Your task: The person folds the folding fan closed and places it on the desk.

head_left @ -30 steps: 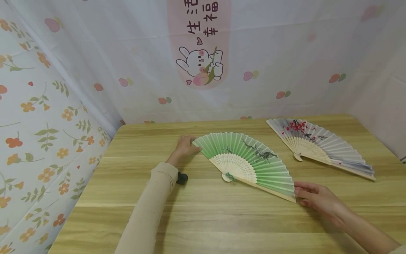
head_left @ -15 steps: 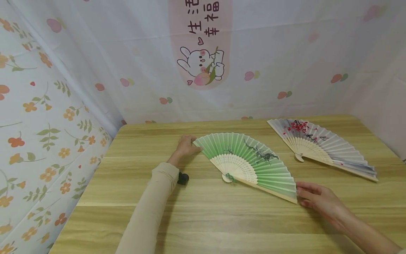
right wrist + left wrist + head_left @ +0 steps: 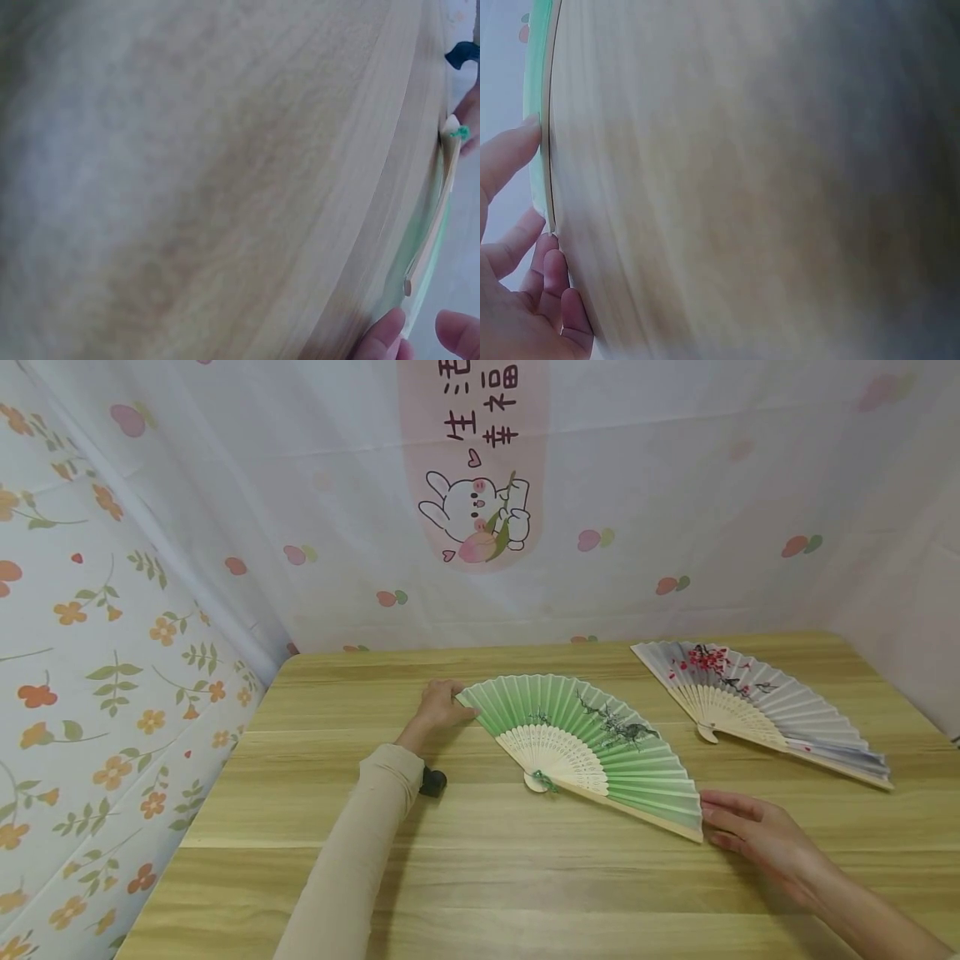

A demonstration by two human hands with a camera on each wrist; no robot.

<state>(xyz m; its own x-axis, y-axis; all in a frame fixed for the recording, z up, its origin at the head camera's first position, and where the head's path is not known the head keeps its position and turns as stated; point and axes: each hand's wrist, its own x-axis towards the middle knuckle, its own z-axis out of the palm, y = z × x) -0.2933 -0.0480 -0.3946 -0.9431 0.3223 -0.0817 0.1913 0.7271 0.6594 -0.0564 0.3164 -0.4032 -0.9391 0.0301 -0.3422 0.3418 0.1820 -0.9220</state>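
An opened green folding fan (image 3: 573, 739) with a dark branch print lies spread on the wooden table (image 3: 480, 877). Its pale ribs meet at a pivot with a green tassel. My left hand (image 3: 440, 706) touches its left corner. In the left wrist view the thumb (image 3: 514, 154) and a fingertip rest against the green edge, the other fingers bent loosely. At the fan's right end my right hand (image 3: 765, 839) has its fingertips by the corner. In the right wrist view its thumb (image 3: 459, 334) stands apart from the fan's edge.
A second opened fan (image 3: 757, 706), pale grey with red blossoms, lies on the table at the right rear. A small dark device (image 3: 432, 781) sits at the left wrist. Printed white curtains (image 3: 622, 468) hang behind the table and on the left.
The whole view shifts very slightly between the first and second frames. Both hands and both fans otherwise stay as they were.
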